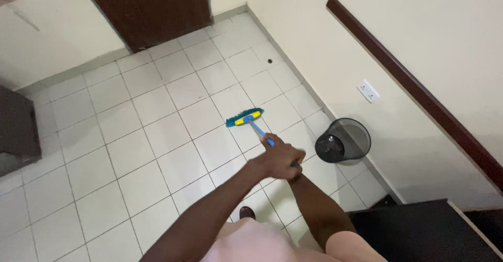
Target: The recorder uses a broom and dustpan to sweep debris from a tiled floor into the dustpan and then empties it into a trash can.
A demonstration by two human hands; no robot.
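Head view, looking down: we see a broom [245,117] with a teal bristle head, a yellow band and a blue handle, its head resting on the white tiled floor [131,152] out in front of us, near the middle of the room. The handle slants back toward our hands. Our left hand [276,160] is wrapped closed around the handle, knuckles up, with the arm crossing in from the lower left. Our right hand [296,167] sits just behind and under it, mostly hidden; it seems to grip the same handle, though we cannot tell how tightly. To the right of the broom, a black mesh wastebasket [343,140] stands against the cream wall [325,47], below a white wall socket [369,90]. A dark wooden door [152,8] closes the far corner.
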